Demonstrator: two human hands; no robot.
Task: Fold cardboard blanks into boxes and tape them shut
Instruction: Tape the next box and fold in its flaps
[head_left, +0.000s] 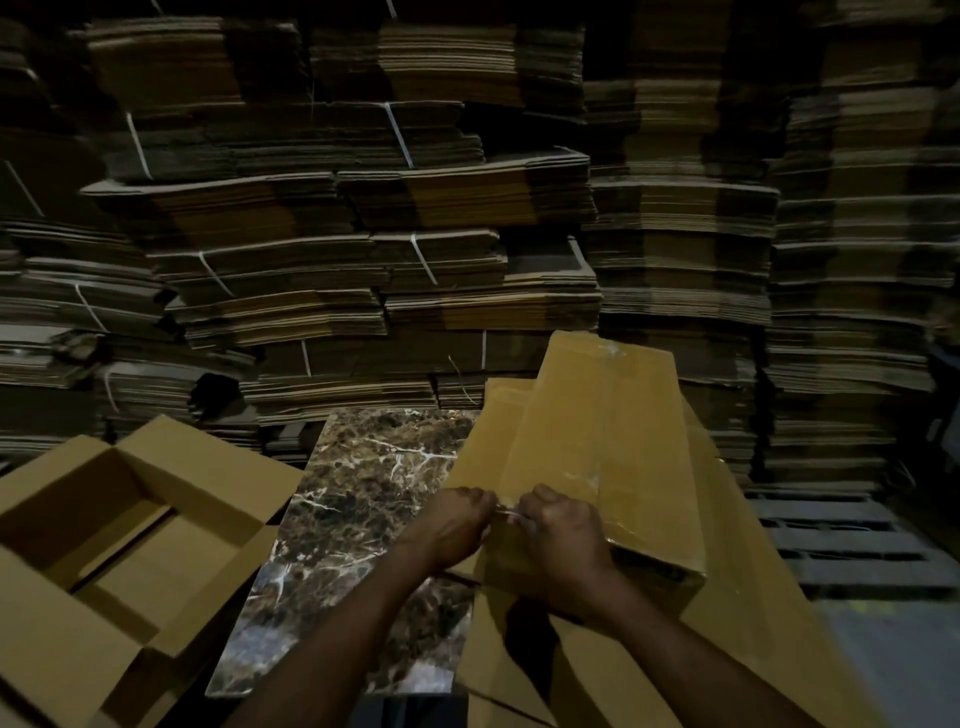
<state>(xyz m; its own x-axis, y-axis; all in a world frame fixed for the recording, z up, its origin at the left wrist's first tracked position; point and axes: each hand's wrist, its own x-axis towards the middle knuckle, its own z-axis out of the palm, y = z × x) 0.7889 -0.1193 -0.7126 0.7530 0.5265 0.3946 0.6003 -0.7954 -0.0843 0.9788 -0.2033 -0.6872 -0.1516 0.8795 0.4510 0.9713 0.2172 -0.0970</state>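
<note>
Both forearms come in from the bottom edge and meet at the near end of the box (613, 441), a closed cardboard box with a glossy band running down the middle of its top. The left hand (457, 522) and right hand (563, 540) sit almost knuckle to knuckle, fingers curled tight. Between them stretches a short strand of clear tape (506, 512) that each seems to pinch, though the strand is thin and blurred, so the exact grip is hard to read.

The box's long axis runs away from the person, leaning slightly right, so the taped seam lies straight ahead of the fingers. The right hand rests against the box's near corner and is the closer of the two. The left hand hangs just off the box's left edge. Tearing or pressing down the tape end looks like the step in hand.

Under the box lies a pile of flat blanks (753, 623). Just left of the box is a marble slab (363, 499), and well left of that an open box (104, 519) with its flaps up. Behind the box rise strapped cardboard stacks (415, 208), and to its right is a pallet (841, 545). Nothing stands between the hands and the seam.
</note>
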